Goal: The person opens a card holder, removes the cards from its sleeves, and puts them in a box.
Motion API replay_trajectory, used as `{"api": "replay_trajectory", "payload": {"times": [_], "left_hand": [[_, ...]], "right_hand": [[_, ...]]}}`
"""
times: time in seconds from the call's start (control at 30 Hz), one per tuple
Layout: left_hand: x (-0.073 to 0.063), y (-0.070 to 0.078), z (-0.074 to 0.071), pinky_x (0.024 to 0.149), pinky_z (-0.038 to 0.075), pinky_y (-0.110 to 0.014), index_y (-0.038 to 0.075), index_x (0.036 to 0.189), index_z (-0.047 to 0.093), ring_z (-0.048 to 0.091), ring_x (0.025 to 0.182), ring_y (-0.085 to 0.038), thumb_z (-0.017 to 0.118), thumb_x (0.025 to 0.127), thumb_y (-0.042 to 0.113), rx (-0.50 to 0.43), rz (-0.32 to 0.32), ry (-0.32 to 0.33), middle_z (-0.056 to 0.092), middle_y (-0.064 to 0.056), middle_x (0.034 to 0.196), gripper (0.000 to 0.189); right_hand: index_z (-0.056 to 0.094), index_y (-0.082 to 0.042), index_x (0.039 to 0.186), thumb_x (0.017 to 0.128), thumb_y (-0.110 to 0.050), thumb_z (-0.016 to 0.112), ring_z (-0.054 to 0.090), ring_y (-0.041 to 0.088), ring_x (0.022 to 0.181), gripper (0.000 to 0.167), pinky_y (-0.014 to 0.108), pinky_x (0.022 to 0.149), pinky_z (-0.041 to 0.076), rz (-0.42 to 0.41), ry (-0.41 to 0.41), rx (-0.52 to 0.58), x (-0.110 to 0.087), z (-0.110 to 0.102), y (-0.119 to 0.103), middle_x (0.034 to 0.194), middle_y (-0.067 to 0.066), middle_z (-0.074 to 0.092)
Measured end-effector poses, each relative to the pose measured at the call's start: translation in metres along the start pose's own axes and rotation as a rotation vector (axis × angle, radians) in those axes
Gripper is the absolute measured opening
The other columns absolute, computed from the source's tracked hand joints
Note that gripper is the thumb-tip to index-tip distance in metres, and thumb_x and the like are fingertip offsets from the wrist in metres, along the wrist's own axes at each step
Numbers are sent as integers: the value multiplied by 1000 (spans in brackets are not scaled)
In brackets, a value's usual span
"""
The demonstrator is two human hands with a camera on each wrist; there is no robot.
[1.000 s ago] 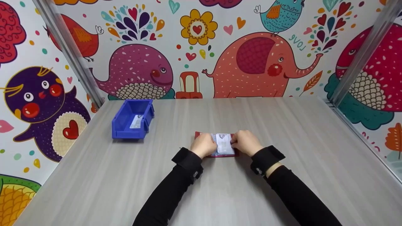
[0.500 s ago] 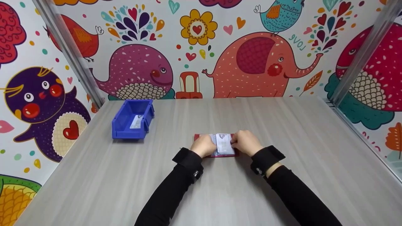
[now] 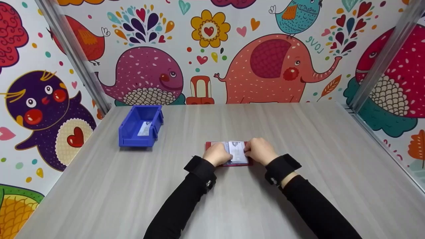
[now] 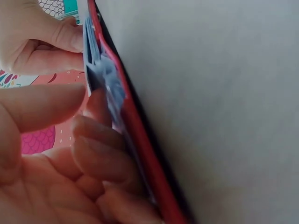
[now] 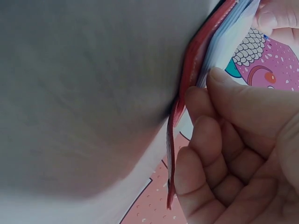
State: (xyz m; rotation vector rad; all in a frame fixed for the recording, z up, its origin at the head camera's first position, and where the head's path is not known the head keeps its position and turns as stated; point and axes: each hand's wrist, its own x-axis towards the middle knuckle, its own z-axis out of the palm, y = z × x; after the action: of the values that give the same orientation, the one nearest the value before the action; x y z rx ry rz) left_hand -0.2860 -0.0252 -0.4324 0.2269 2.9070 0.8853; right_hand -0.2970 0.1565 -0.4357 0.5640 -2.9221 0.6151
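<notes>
Fiddly card moment, and those sleeves are looking snaggy
So the red card holder (image 3: 208, 145) is lying open on the table (image 3: 139, 186) between both hands, the white card (image 3: 237, 152) sitting on its right half. The left hand (image 3: 217, 154) seems to be pinching the card's left edge; the right hand (image 3: 260, 151) is gripping the plastic sleeves (image 5: 223, 42) at the other side. Plastic is crumpling near the left hand, so pushing hard could crease a sleeve or bend the card. If the right grip loosens, the holder could skid.

Cartoon-printed walls (image 3: 209, 54) around pale table (image 3: 99, 189)
</notes>
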Motion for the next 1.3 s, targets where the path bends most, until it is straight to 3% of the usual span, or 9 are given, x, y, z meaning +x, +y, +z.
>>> {"api": "replay_trajectory", "payload": {"times": [0.17, 0.53, 0.97, 1.3], "left_hand": [[-1, 2, 0, 79, 50, -38, 1, 90, 67, 54, 77, -20, 77, 81, 20, 1, -9, -10, 65, -8, 90, 23], [-4, 4, -1, 82, 50, -39, -1, 97, 68, 58, 82, -23, 71, 84, 18, 28, -23, -19, 67, -12, 99, 24], [-4, 3, -3, 83, 49, -38, -2, 94, 68, 56, 82, -22, 73, 82, 17, -9, -49, -40, 67, -14, 99, 23], [-2, -12, -11, 82, 49, -36, -3, 93, 67, 53, 80, -22, 73, 78, 13, -88, -46, -34, 65, -12, 96, 22]], "right_hand": [[78, -3, 83, 77, -3, 81, 67, 29, 77, 6, 44, 73, 53, -3, 3, -4, 0, 0, -1, 82, 9, 73], [78, -2, 86, 81, -4, 79, 66, 27, 79, 6, 44, 75, 53, 6, -12, -2, 0, 0, -1, 85, 9, 73], [78, -2, 84, 77, -1, 80, 68, 32, 83, 7, 44, 76, 53, -12, 20, 15, -1, 2, 2, 83, 9, 74], [78, -4, 82, 77, -4, 81, 67, 31, 82, 6, 44, 77, 53, 2, 12, 14, 0, 1, 1, 83, 7, 73]]}}
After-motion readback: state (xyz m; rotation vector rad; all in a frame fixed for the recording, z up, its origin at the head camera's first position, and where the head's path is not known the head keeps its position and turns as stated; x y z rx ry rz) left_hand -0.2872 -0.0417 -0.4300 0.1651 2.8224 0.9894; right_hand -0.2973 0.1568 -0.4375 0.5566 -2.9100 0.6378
